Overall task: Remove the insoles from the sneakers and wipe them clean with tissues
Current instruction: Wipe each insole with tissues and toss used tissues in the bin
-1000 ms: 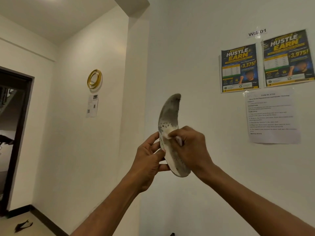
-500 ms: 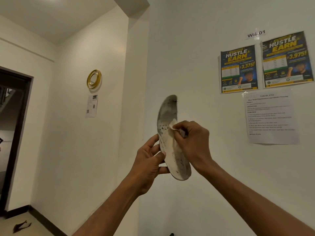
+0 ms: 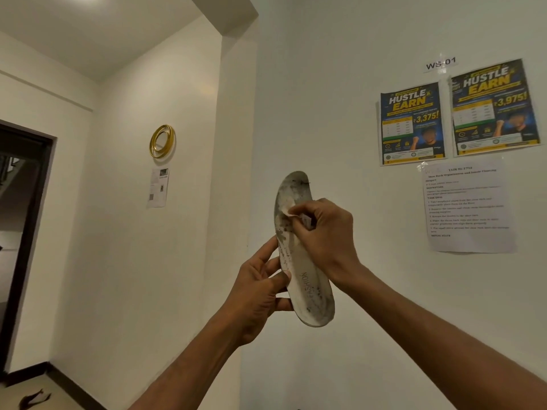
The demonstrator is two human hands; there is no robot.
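One curved grimy insole, crumpled tissue, both hands gripping

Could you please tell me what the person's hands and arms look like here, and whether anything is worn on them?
Both the left hand and the right hand are bare, with no gloves, and no rings show on the visible fingers. Both forearms are bare right to the frame edge: no sleeves, watch or wristband appear. The fingernails that show are short and plain. I see no markings.
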